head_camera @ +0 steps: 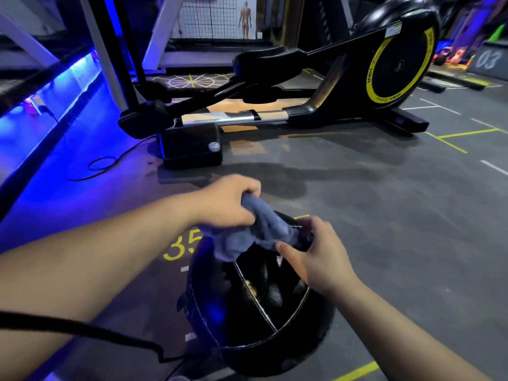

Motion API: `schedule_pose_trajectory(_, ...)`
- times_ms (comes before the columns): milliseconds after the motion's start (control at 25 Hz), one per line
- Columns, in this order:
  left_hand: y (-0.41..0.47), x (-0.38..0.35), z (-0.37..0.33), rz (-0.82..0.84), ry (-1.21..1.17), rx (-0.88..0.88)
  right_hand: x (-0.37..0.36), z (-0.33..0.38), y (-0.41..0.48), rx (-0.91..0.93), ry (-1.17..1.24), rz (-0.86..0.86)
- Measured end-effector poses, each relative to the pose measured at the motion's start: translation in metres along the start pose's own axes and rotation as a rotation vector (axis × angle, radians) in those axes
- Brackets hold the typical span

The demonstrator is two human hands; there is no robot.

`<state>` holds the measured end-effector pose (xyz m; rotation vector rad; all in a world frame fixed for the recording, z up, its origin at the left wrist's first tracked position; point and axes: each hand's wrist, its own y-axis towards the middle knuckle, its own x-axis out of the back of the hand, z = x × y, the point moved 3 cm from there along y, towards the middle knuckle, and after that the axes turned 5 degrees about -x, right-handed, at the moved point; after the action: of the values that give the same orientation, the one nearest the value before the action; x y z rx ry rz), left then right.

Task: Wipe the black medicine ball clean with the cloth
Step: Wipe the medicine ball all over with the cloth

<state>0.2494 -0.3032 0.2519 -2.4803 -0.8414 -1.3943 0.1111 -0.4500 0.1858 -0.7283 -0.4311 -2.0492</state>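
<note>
I'm seeing the ball (255, 312) sitting on the floor (384, 215) before the exercise machine (275, 105), the cloth (255, 232) lying on its top

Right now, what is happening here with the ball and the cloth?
A person is cleaning a black medicine ball that sits on the gym floor. The left hand grips a bunched grey-blue cloth over the far top of the ball. The right hand pinches the other end of the cloth against the ball. The cloth looks gathered between both hands, not spread flat. An elliptical trainer stands behind, apart from the ball.
</note>
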Motion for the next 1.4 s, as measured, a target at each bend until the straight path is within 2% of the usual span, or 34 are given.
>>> schedule_pose_trajectory(80,-0.001,0.02,-0.016,-0.152,-0.578,0.038,0.003,0.007,0.007,-0.039,0.364,0.043)
schedule_pose_trajectory(160,-0.001,0.026,-0.027,-0.136,-1.085,0.047,0.014,0.019,0.012,-0.122,0.87,0.281)
schedule_pose_trajectory(200,-0.001,0.023,-0.028,-0.097,-1.188,0.051,0.019,0.025,0.013,-0.171,1.036,0.415)
schedule_pose_trajectory(240,-0.001,0.017,-0.026,-0.071,-1.188,0.065,0.024,0.03,0.012,-0.208,1.108,0.526)
schedule_pose_trajectory(280,-0.001,0.011,-0.023,-0.069,-1.073,0.078,0.024,0.029,0.011,-0.244,1.117,0.579)
schedule_pose_trajectory(320,0.0,0.005,-0.016,-0.095,-0.84,0.09,0.023,0.025,0.011,-0.274,1.081,0.568)
schedule_pose_trajectory(360,0.001,0.001,-0.01,-0.133,-0.574,0.101,0.022,0.019,0.014,-0.284,0.987,0.479)
schedule_pose_trajectory(440,0.002,-0.003,0.0,-0.187,-0.161,0.081,0.022,0.006,0.02,-0.262,0.74,0.194)
schedule_pose_trajectory(520,0.002,-0.006,0.002,-0.178,0.025,0.054,0.027,0.001,0.025,-0.258,0.593,-0.044)
schedule_pose_trajectory(560,0.002,-0.008,0.004,-0.136,0.071,0.058,0.027,0.001,0.027,-0.258,0.565,-0.096)
schedule_pose_trajectory(640,0.002,-0.016,0.006,-0.034,0.137,0.072,0.025,0.009,0.027,-0.241,0.541,-0.089)
schedule_pose_trajectory(720,0.003,-0.023,0.006,0.024,0.111,0.139,0.016,0.018,0.029,-0.2,0.404,-0.073)
schedule_pose_trajectory(840,-0.001,-0.028,0.005,0.221,-0.372,0.31,-0.015,0.022,0.034,-0.091,-0.002,0.024)
schedule_pose_trajectory(880,-0.002,-0.025,0.01,0.281,-0.435,0.329,-0.024,0.018,0.033,-0.079,-0.104,0.047)
schedule_pose_trajectory(920,-0.004,-0.019,0.018,0.315,-0.352,0.314,-0.03,0.015,0.033,-0.051,-0.134,0.033)
schedule_pose_trajectory(1040,-0.011,-0.02,0.038,0.409,0.091,0.238,-0.02,0.008,0.037,0.135,-0.025,-0.132)
schedule_pose_trajectory(1120,-0.017,-0.039,0.044,0.476,0.138,0.225,-0.013,0.003,0.044,0.224,0.038,-0.152)
schedule_pose_trajectory(1160,-0.016,-0.047,0.045,0.482,0.145,0.228,-0.01,-0.001,0.051,0.212,0.069,-0.131)
schedule_pose_trajectory(1320,-0.009,-0.057,0.042,0.398,0.13,0.211,-0.001,-0.009,0.055,-0.034,0.171,0.003)
schedule_pose_trajectory(1400,-0.008,-0.061,0.037,0.382,0.121,0.189,-0.013,-0.005,0.039,-0.003,-0.071,-0.013)
